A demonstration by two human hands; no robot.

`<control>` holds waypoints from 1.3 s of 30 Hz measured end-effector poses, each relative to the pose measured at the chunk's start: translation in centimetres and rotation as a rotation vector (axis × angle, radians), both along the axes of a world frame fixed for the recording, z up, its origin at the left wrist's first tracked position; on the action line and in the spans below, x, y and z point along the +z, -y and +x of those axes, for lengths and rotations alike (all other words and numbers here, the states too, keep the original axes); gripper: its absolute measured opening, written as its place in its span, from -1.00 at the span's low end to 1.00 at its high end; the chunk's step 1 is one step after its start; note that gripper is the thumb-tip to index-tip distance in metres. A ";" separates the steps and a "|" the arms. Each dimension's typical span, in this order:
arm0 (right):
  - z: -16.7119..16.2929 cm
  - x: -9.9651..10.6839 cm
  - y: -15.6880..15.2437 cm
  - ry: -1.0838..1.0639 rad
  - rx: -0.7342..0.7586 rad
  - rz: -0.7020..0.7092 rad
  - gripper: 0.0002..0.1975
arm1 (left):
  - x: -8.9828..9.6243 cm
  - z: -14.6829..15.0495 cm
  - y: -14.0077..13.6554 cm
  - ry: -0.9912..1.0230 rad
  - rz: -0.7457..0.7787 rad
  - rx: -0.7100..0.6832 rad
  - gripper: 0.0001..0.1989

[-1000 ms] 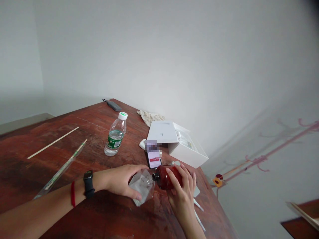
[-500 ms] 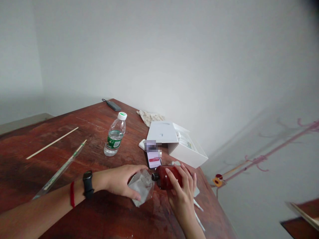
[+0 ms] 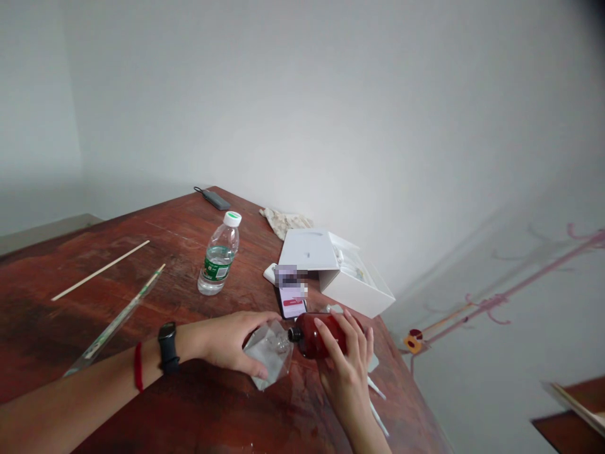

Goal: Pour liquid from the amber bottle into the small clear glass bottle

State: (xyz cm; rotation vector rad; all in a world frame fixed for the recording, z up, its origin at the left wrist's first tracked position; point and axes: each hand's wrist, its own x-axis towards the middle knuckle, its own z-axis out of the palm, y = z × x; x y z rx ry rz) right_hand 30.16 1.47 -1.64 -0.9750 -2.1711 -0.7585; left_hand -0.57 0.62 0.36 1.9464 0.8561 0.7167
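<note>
My left hand (image 3: 234, 343) is closed around a clear, angular container (image 3: 270, 356) with a frosted-looking side, low over the wooden table (image 3: 198, 410). In my right hand (image 3: 347, 366) lies a red-brown bottle (image 3: 314, 335), tipped on its side without a cap. Its black neck points left, right beside the container's rim. Whether liquid runs from the mouth I cannot tell. Just beyond the bottle, a phone (image 3: 293, 308) lies face up with its screen lit.
A water bottle (image 3: 218, 268) stands left of the phone. Behind lie a white box (image 3: 357, 296), a cloth (image 3: 283, 222) and a grey device (image 3: 216, 200). At left are a thin stick (image 3: 101, 270) and wrapped chopsticks (image 3: 118, 321). White droppers (image 3: 377, 388) lie by my right wrist.
Almost nothing differs. Both hands keep their hold and place, and the view has shifted very slightly.
</note>
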 end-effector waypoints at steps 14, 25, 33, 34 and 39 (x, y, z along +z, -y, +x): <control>-0.2 0.1 0.2 0.011 -0.010 0.014 -0.35 | 0.0 0.1 0.0 0.018 -0.017 -0.032 -0.19; -0.4 0.0 0.2 -0.024 -0.008 -0.021 -0.35 | 0.3 0.0 0.2 -0.018 -0.006 0.001 -0.20; -0.5 0.1 0.3 -0.015 -0.009 -0.051 -0.36 | 0.7 0.0 0.2 -0.085 -0.031 0.021 -0.24; -0.5 0.1 0.3 -0.019 -0.012 -0.057 -0.36 | 0.7 0.0 0.2 -0.094 -0.028 0.025 -0.23; -1.1 0.3 0.6 -0.033 -0.001 -0.109 -0.34 | 0.5 0.0 0.1 -0.114 -0.033 0.019 -0.21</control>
